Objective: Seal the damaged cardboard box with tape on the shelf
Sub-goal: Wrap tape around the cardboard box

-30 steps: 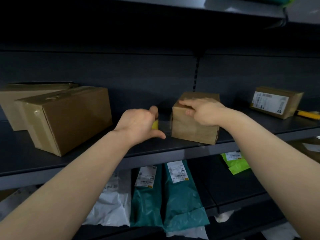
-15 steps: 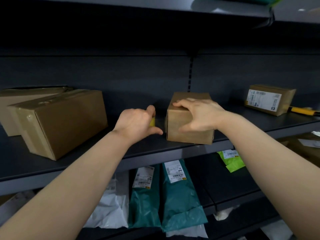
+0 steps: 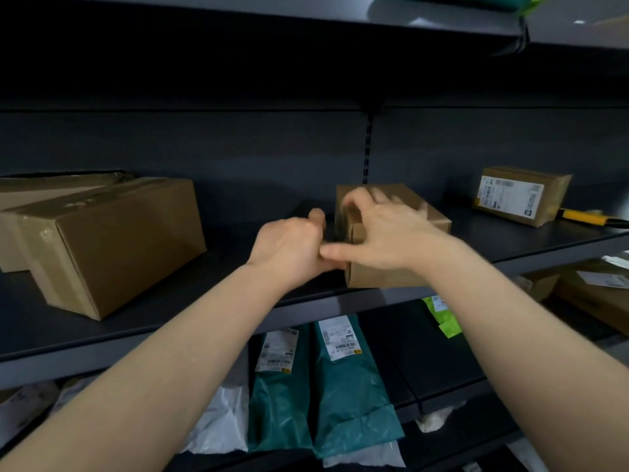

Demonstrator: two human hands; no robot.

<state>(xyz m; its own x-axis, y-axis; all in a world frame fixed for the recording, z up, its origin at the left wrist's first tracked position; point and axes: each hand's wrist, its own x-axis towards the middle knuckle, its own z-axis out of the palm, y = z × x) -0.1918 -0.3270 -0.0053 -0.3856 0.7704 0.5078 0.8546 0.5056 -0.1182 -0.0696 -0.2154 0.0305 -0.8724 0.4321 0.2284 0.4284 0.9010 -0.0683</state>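
A small brown cardboard box stands on the dark shelf near its front edge. My right hand lies over the box's top and left corner. Its fingers are spread and blurred, and the thumb points left along the box's front. My left hand is a closed fist just left of the box and touches the right thumb. What it holds is hidden now; earlier frames show a yellow tape roll in it. No tape strip can be made out.
Two larger cardboard boxes sit at the shelf's left. A labelled box and a yellow knife lie at the right. On the shelf below lie teal mailers, a white mailer, a green one and another box.
My right hand slid from the box's top toward its left corner, its thumb now meeting the left fist. The left fist moved closer to the box, and the yellow roll went out of sight.
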